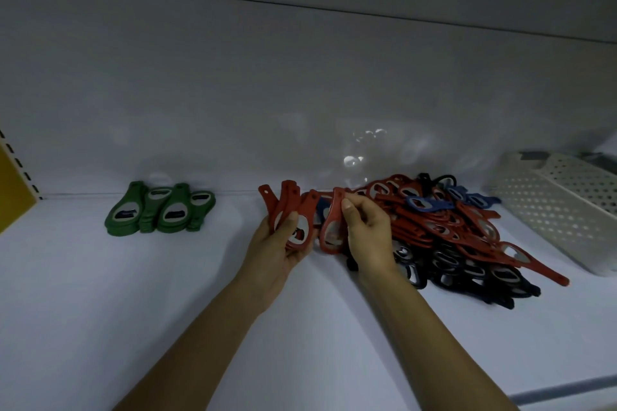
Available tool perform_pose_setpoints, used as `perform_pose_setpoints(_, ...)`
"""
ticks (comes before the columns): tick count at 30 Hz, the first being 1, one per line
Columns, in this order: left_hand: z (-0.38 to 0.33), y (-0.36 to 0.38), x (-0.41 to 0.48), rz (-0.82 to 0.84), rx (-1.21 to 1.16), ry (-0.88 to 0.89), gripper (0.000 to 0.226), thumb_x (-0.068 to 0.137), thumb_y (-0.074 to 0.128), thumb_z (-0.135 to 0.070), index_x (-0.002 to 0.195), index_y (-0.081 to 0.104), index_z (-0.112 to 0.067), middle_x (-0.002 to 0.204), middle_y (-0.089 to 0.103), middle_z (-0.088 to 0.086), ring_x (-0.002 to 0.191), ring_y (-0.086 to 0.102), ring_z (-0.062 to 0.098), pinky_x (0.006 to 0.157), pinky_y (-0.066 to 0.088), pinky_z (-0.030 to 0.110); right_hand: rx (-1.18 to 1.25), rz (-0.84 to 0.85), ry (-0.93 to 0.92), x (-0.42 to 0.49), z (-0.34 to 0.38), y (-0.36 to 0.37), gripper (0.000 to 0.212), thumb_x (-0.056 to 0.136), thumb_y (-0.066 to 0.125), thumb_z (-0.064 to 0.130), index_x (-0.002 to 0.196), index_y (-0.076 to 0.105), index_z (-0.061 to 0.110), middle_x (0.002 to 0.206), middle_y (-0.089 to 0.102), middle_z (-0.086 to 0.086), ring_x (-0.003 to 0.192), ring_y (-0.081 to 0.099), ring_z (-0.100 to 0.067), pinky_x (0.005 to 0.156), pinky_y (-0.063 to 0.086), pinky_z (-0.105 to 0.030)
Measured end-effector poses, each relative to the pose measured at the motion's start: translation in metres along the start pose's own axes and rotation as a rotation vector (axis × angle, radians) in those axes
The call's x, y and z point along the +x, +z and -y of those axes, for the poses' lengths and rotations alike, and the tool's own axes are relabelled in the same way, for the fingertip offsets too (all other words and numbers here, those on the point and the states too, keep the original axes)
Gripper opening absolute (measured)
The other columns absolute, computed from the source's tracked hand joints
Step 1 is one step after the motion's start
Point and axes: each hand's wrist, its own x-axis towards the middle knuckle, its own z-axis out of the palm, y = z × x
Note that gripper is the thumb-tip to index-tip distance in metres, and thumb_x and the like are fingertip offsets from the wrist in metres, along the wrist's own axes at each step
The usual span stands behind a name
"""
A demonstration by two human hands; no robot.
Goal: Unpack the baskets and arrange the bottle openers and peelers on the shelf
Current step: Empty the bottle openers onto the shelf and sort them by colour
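On the white shelf (167, 294) lies a mixed pile of bottle openers (467, 237), mostly red with blue and black ones among them. My left hand (278, 243) grips a fanned bunch of several red bottle openers (287, 203), handles pointing up. Just to its right, my right hand (365, 230) pinches one red bottle opener (330, 230) by its handle, at the pile's left edge. A tidy group of green bottle openers (160, 207) rests against the back wall on the left.
Two white perforated baskets (547, 210) stand nested at the far right of the shelf. A yellow panel (13, 187) and a slotted upright close the left end. The shelf's front edge (567, 390) shows at the lower right.
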Motion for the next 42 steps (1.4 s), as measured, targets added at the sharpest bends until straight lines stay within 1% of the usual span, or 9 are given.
perform_pose_setpoints(9,0.004,0.0,-0.002,-0.045,0.081,0.156,0.05,0.075,0.063,-0.027,0.122,0.053,-0.013,0.111,0.067,0.006,0.094,0.069,0.02,0.068,0.057,0.025,-0.567,-0.14,-0.265,0.006,-0.008,-0.001,0.032,0.098,0.049,0.026,0.122,0.062,0.009,0.116,0.059,-0.005,0.101,0.056,-0.012,0.089,0.045,-0.021)
perform_pose_setpoints(12,0.001,0.003,-0.006,0.052,0.251,0.246,0.046,0.078,0.062,-0.029,0.119,0.052,-0.011,0.113,0.066,0.008,0.101,0.067,0.02,0.079,0.056,0.028,-0.261,0.125,-0.218,-0.003,0.009,0.011,0.035,0.091,0.055,0.048,0.1,0.071,0.019,0.103,0.069,0.0,0.092,0.064,-0.008,0.079,0.049,-0.015)
perform_pose_setpoints(15,-0.007,0.004,-0.011,0.103,0.593,0.328,0.027,0.093,0.053,-0.021,0.119,0.05,-0.016,0.115,0.063,0.001,0.103,0.065,0.01,0.081,0.055,0.024,0.069,0.415,-0.045,-0.013,0.024,0.022,0.008,0.084,0.071,0.026,0.078,0.067,0.024,0.074,0.072,0.01,0.071,0.069,-0.002,0.061,0.052,-0.014)
perform_pose_setpoints(20,-0.03,-0.027,-0.036,0.103,1.126,0.467,0.031,0.097,0.048,-0.016,0.127,0.044,-0.022,0.102,0.064,-0.016,0.093,0.064,-0.002,0.079,0.05,0.014,0.284,0.314,-0.021,-0.037,0.02,0.052,0.017,0.08,0.074,0.008,0.089,0.067,0.021,0.075,0.072,0.01,0.074,0.069,-0.005,0.063,0.053,-0.015)
perform_pose_setpoints(23,-0.034,-0.051,-0.057,0.061,1.265,0.48,0.031,0.098,0.046,-0.015,0.128,0.041,-0.02,0.106,0.066,-0.007,0.092,0.064,0.005,0.076,0.049,0.012,0.243,0.285,0.029,-0.056,0.008,0.074,0.015,0.083,0.071,0.012,0.094,0.068,0.022,0.08,0.072,0.008,0.076,0.069,-0.002,0.063,0.052,-0.013)
perform_pose_setpoints(30,-0.036,-0.056,-0.066,0.066,1.328,0.454,0.048,0.086,0.057,-0.011,0.132,0.044,-0.012,0.123,0.057,0.003,0.112,0.055,0.018,0.094,0.049,0.037,0.035,0.293,-0.106,-0.068,0.005,0.086,0.008,0.079,0.074,0.028,0.085,0.07,0.025,0.085,0.072,0.005,0.083,0.068,-0.012,0.073,0.058,-0.031)
perform_pose_setpoints(36,-0.028,-0.039,-0.064,0.045,1.259,0.483,0.045,0.085,0.055,-0.001,0.128,0.048,-0.01,0.12,0.058,0.004,0.11,0.056,0.016,0.094,0.046,0.022,0.014,0.224,-0.086,-0.074,0.005,0.091,0.011,0.086,0.066,0.023,0.085,0.069,0.034,0.086,0.07,0.014,0.087,0.066,-0.002,0.088,0.054,-0.027)
perform_pose_setpoints(39,-0.029,-0.041,-0.061,-0.009,1.233,0.54,0.027,0.09,0.051,-0.006,0.117,0.053,-0.008,0.109,0.056,0.0,0.106,0.055,0.014,0.087,0.04,0.007,0.019,0.289,-0.085,-0.076,0.008,0.097,0.02,0.09,0.061,0.022,0.106,0.07,0.03,0.099,0.067,0.019,0.098,0.062,0.001,0.092,0.049,-0.022)
perform_pose_setpoints(42,-0.027,-0.053,-0.063,0.007,1.314,0.431,0.035,0.088,0.055,-0.005,0.122,0.051,-0.004,0.116,0.058,0.01,0.109,0.056,0.023,0.095,0.047,0.033,0.015,0.357,0.085,-0.078,0.007,0.1,0.018,0.086,0.065,0.029,0.103,0.072,0.027,0.097,0.071,0.01,0.097,0.065,-0.008,0.091,0.051,-0.03)
